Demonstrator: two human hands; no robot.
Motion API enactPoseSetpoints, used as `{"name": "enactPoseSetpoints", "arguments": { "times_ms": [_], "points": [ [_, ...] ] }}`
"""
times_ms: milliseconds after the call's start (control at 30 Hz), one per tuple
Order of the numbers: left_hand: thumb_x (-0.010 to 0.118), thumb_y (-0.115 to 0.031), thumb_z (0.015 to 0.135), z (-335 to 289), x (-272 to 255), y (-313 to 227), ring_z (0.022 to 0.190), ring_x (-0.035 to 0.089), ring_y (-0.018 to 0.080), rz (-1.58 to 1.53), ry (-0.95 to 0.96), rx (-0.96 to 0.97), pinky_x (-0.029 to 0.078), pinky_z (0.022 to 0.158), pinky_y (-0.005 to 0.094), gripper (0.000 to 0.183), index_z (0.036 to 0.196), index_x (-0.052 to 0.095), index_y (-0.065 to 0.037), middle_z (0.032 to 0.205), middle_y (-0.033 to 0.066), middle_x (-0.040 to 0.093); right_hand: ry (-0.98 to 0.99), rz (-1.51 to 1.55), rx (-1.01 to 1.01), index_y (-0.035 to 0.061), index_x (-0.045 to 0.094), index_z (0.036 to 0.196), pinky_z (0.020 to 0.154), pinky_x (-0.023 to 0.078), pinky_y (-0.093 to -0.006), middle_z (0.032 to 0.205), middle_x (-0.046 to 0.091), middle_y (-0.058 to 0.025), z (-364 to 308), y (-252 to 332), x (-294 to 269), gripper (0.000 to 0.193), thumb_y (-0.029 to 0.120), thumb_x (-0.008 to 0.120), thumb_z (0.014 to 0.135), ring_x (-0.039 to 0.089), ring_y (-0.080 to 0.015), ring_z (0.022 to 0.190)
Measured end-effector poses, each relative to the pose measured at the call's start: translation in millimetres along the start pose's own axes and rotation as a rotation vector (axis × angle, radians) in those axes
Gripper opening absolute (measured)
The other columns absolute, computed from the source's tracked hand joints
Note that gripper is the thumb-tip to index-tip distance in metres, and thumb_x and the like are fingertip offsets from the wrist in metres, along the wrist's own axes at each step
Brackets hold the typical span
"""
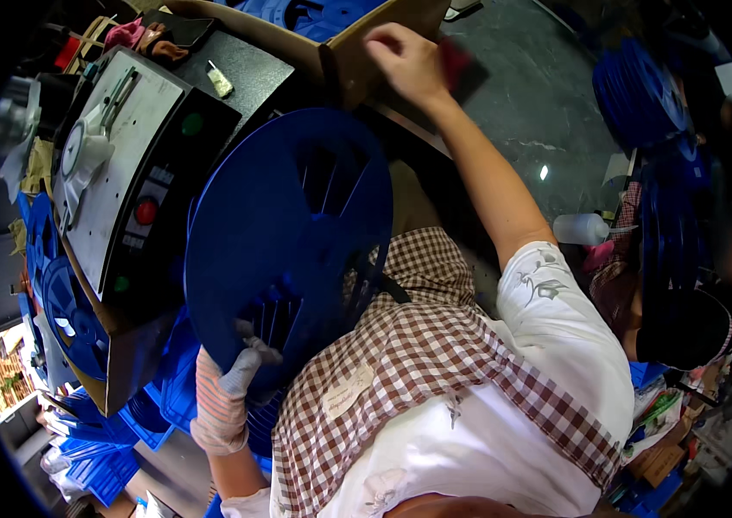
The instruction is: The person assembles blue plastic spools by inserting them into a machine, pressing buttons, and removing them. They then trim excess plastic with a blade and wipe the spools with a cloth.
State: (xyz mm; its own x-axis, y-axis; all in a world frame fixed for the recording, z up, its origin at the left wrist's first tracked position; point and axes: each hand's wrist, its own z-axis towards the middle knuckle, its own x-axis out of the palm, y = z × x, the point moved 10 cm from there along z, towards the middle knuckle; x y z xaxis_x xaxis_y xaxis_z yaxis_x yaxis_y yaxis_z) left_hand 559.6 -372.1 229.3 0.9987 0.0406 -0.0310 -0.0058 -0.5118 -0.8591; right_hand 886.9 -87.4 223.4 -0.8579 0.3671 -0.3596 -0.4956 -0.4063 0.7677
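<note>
A large blue plastic reel (245, 216) with cut-out windows stands tilted in front of my body. My left hand (232, 388), in a striped knit glove, grips its lower rim, the thumb lying over the near face. Through the windows more blue ribs show, perhaps of further reels behind. My bare right hand (405, 60) is raised at the far side, beside the wall of a cardboard box (383, 43). Its fingers are curled in and slightly blurred; whether they hold anything is hidden. A blurred dark red patch (456, 65) shows just beside that wrist.
At left stands a machine with a pale top plate (115, 173) and a red button (146, 211). Blue reels lie in the far box and stand at the left (72, 311) and right (638, 95). A white bottle (580, 229) lies near the grey tabletop (513, 121). Another person sits at right.
</note>
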Motion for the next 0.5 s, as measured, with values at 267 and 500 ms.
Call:
{"name": "enactPoseSetpoints", "arguments": {
  "times_ms": [267,500],
  "points": [
    [0.070,-0.014,0.066,-9,9,-23,0.074,0.062,0.0189,0.123,-0.044,-0.069,0.050,0.072,0.0312,0.048,0.109,0.055,0.001,0.080,0.0107,0.065,-0.218,-0.262,0.904,-0.0023,0.052,0.121,0.083,0.047,-0.0367,0.113,0.059,-0.0208,-68,-346,-62,0.064,0.030,0.076,0.072,0.058,-0.0296,0.099],
    [0.075,-0.016,0.061,-13,22,-43,0.064,0.060,0.0175,-0.048,0.030,0.073,0.049,0.062,0.0295,0.056,0.111,0.057,0.001,0.072,0.0102,0.062,-0.090,-0.347,0.848,-0.0006,0.062,0.107,0.093,0.045,-0.0417,0.109,0.064,-0.0241,-71,-319,-58,0.044,0.030,0.068,0.075,0.059,-0.0378,0.108]
  ]
}}
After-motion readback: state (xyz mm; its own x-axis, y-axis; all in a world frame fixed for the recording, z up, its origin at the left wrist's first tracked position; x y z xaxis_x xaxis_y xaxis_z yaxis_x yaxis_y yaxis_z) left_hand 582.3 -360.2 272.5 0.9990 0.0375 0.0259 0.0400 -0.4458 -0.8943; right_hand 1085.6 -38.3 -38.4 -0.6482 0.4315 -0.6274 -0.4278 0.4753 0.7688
